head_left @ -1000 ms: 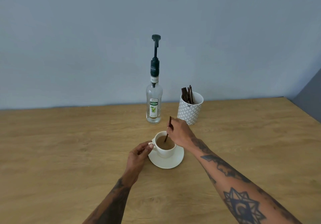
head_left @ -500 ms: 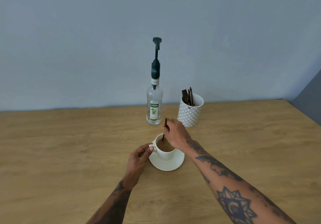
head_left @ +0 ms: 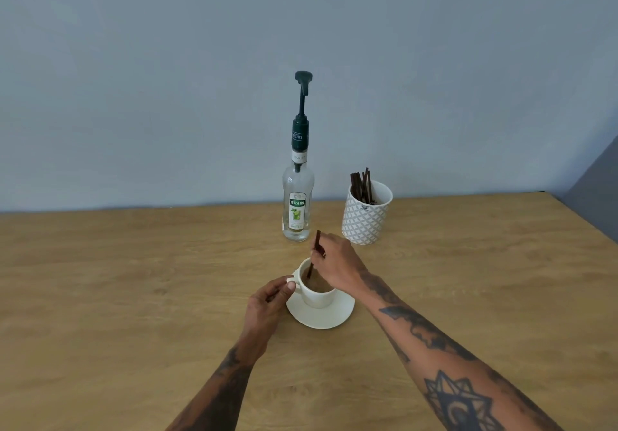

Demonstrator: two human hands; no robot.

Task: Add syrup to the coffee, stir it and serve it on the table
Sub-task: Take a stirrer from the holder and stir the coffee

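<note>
Head view: a white cup (head_left: pixel 316 292) of coffee (head_left: pixel 317 284) sits on its saucer (head_left: pixel 321 313) about mid-table (head_left: pixel 100 297), nearer the far edge than the near one. The left hand (head_left: pixel 267 303) pinches the cup's handle. The right hand (head_left: pixel 334 265) grips a dark stir stick (head_left: pixel 314 253), its lower end dipped in the coffee. Behind, by the far edge, stands the syrup bottle (head_left: pixel 297 203) with its pump, and just right of it a patterned holder (head_left: pixel 366 213) of more sticks.
</note>
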